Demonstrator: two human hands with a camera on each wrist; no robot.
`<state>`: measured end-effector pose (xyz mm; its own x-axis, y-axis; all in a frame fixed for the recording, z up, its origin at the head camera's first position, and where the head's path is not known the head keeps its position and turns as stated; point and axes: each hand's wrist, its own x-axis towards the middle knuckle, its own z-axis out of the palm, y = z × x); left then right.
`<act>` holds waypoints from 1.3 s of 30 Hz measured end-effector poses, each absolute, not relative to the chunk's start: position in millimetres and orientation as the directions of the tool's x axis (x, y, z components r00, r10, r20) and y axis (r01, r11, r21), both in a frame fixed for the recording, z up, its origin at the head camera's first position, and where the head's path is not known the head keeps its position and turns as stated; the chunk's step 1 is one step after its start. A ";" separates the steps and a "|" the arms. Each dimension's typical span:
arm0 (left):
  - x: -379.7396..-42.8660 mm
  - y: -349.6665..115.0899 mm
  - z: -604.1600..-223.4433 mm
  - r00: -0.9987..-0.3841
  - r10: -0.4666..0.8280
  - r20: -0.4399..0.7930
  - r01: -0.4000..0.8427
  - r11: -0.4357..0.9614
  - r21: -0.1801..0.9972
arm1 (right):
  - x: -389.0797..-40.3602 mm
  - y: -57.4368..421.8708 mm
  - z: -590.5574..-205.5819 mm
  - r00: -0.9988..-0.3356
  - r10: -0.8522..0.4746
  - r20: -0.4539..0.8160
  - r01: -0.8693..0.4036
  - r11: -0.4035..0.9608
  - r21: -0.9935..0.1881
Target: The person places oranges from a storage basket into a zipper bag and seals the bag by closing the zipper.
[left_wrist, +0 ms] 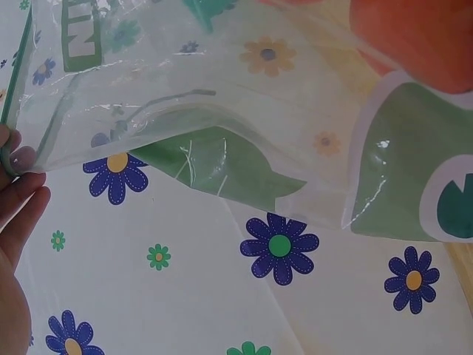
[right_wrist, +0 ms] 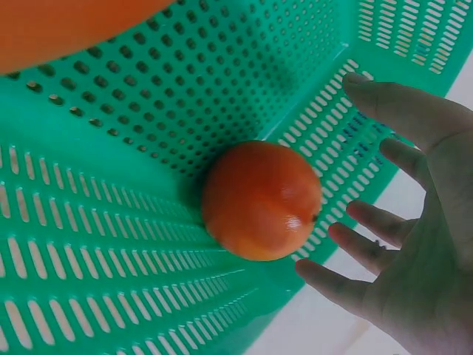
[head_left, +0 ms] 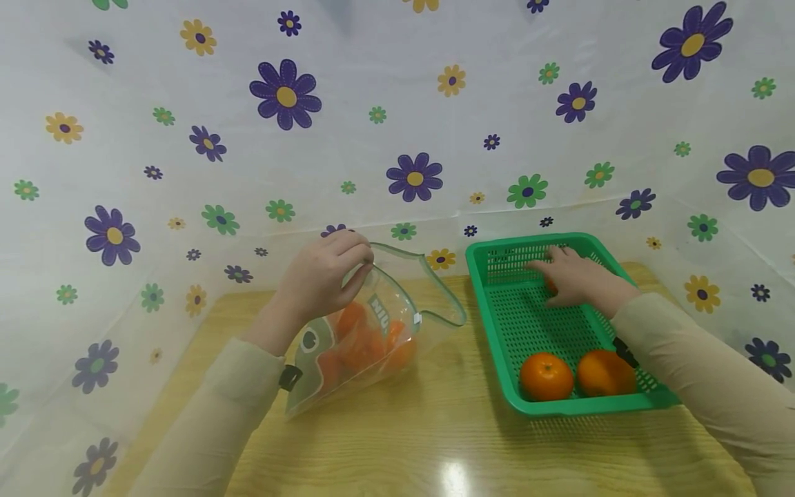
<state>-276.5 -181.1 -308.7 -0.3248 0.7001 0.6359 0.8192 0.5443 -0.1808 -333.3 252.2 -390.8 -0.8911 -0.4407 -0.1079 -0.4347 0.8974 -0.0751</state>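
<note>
"What's sitting left of the basket [head_left: 492, 331]?"

"A clear bag [head_left: 380, 316], holding orange fruit [head_left: 366, 345]. I'm expecting thin, limp plastic, so its mouth edge is offering the best hold. The left hand [head_left: 319, 279] is pinching that edge, fingers curling toward the basket."

"And inside the basket?"

"Two oranges [head_left: 546, 377] are resting at its near end; a third orange [right_wrist: 261, 201] is lying at its far end. I'm judging that one firm, fairly light and slightly slippery (shiny peel, after all), so it's wanting a grasp round its sides."

"And the right hand [head_left: 580, 279]?"

"It's hovering over the basket's far end, palm facing the fruit, fingers standing apart, gripping nothing."
</note>
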 end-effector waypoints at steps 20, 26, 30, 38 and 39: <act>-276.5 -179.3 -307.1 -0.321 0.702 0.635 0.810 0.552 -0.200 | -350.6 267.7 -399.6 -0.917 -0.387 -0.095 -0.373 0.918 -0.133; -276.7 -180.0 -309.0 -0.316 0.705 0.635 0.815 0.544 -0.199 | -355.4 275.8 -406.8 -0.922 -0.372 -0.107 -0.357 0.924 -0.138; -276.4 -180.7 -309.7 -0.310 0.706 0.637 0.816 0.541 -0.202 | -354.5 279.6 -411.2 -0.926 -0.362 -0.108 -0.347 0.928 -0.133; -275.8 -181.1 -310.4 -0.296 0.704 0.645 0.816 0.538 -0.213 | -353.4 281.4 -415.2 -0.931 -0.352 -0.094 -0.341 0.933 -0.119; -275.9 -181.2 -310.6 -0.294 0.703 0.647 0.815 0.538 -0.214 | -353.3 281.5 -415.3 -0.931 -0.353 -0.091 -0.342 0.932 -0.117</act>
<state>-275.9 -181.2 -310.6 -0.2942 0.7032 0.6472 0.8155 0.5379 -0.2137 -353.3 281.5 -415.3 -0.9312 -0.3530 -0.0906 -0.3421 0.9324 -0.1168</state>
